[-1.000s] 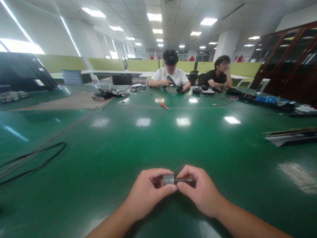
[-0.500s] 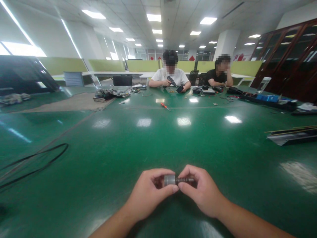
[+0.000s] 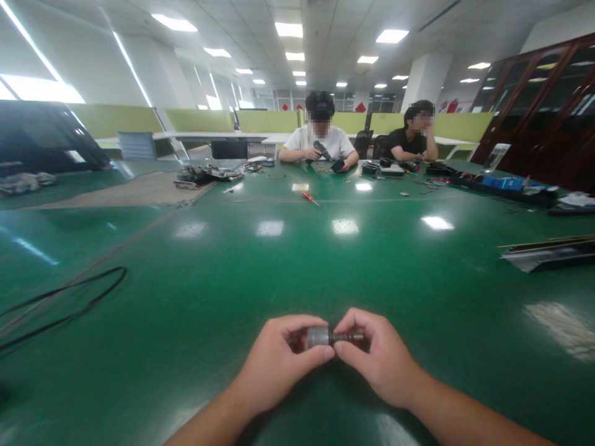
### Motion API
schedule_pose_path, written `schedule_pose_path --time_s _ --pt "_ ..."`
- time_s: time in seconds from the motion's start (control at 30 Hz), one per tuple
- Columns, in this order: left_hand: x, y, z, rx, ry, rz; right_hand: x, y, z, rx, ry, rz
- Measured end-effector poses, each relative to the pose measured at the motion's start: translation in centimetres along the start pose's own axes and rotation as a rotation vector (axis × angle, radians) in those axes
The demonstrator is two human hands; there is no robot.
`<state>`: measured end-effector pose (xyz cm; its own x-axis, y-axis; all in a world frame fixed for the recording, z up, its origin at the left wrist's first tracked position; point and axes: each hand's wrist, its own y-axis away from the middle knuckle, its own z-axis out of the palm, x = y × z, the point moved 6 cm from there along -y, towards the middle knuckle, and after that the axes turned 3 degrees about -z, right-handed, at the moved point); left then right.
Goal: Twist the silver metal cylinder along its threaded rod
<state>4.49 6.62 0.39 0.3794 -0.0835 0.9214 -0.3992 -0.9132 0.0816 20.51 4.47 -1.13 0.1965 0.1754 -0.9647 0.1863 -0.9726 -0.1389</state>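
Both my hands meet low in the middle of the view, just above the green table (image 3: 297, 266). Between them is a small metal part (image 3: 331, 337): a grey cylinder with a thinner dark shaft sticking out to the right. My left hand (image 3: 276, 362) pinches the grey cylinder end between thumb and fingers. My right hand (image 3: 379, 356) pinches the dark shaft end. Both hands have their fingers curled round the part, which lies level from left to right.
A black cable (image 3: 65, 300) loops on the table at the left. A red-handled screwdriver (image 3: 308, 198) lies further off. Dark flat strips (image 3: 548, 254) rest at the right. Two people (image 3: 320, 139) sit at the far side among tools and parts.
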Motion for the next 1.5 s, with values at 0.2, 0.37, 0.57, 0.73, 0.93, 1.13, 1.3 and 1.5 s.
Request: schedule_pose_path --time_s 0.2,0.37,0.57,0.73,0.93,1.13,1.3,1.5 --pt "-0.13 0.03 -0.08 0.015 -0.01 -0.006 0.03 0.03 0.01 -0.004 0.006 -0.003" --pt "-0.15 -0.05 -0.05 0.022 0.006 -0.004 0.15 0.03 0.0 -0.002 -0.003 0.002" --pt "-0.21 -0.04 -0.07 0.02 0.01 0.01 0.01 0.06 -0.05 0.004 0.0 -0.002" --pt "-0.18 -0.1 -0.08 0.026 0.014 0.001 0.02 0.04 -0.06 -0.003 0.006 -0.006" --pt "-0.22 -0.04 -0.07 0.035 0.028 -0.001 0.18 0.04 -0.13 -0.001 0.001 -0.009" --pt "-0.3 -0.02 -0.17 0.041 0.047 -0.002 0.09 0.17 -0.18 0.007 -0.005 -0.004" --pt "-0.12 0.01 -0.17 0.036 0.043 -0.006 0.05 0.18 -0.19 0.008 -0.009 -0.001" --pt "-0.22 0.07 -0.12 0.026 0.047 -0.002 0.04 0.2 -0.2 0.004 -0.019 0.009"
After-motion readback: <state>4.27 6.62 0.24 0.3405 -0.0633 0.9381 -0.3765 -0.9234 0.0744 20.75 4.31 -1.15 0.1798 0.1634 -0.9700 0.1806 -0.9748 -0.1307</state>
